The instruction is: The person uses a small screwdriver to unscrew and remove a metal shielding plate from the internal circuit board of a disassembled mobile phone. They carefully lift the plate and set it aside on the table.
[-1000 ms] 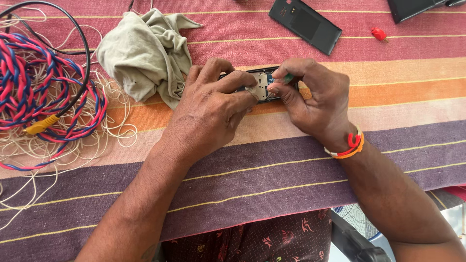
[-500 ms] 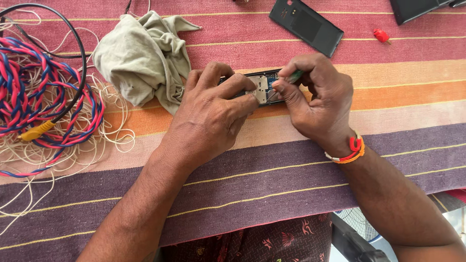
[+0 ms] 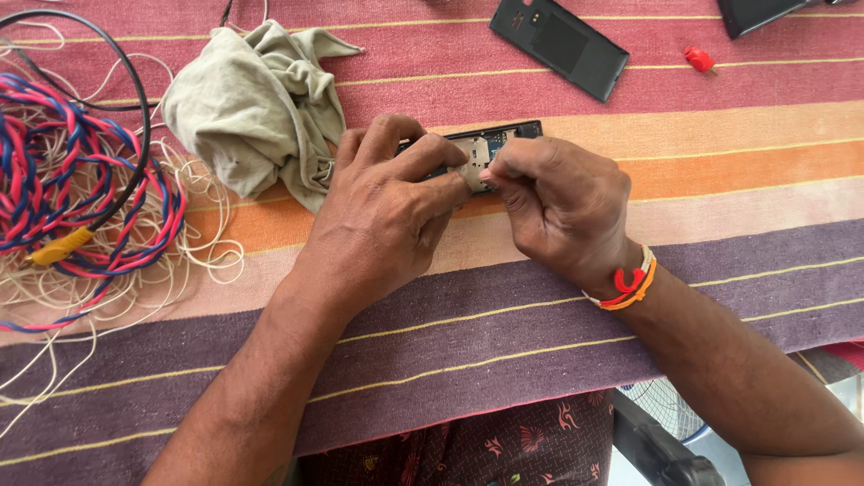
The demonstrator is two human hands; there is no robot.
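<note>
On the striped cloth (image 3: 738, 180), in the head view, the opened phone (image 3: 481, 148) lies near the middle, its back off and its circuit board showing between the two hands. The left hand (image 3: 382, 216) rests over the phone's left end, fingers curled down and thumb pressed toward the board, pinning it flat. The right hand (image 3: 562, 202) is bunched into a loose fist at the phone's three o'clock side, thumb and forefinger pinched together at a small metal part of the board; whether a tool sits inside that pinch I cannot tell, since the fingers hide it. Half a second ago a green-handled tool showed above the right knuckles; now it is out of sight and the fist sits lower and tighter over the board, which suggests the work has gone from prying to a fine grip. At ten o'clock from the hands lies a crumpled grey rag (image 3: 256, 108), and at nine o'clock a tangle of red and blue wires (image 3: 54, 198). A second dark phone (image 3: 560, 45) lies at one o'clock, a small red piece (image 3: 698, 59) beyond it.
</note>
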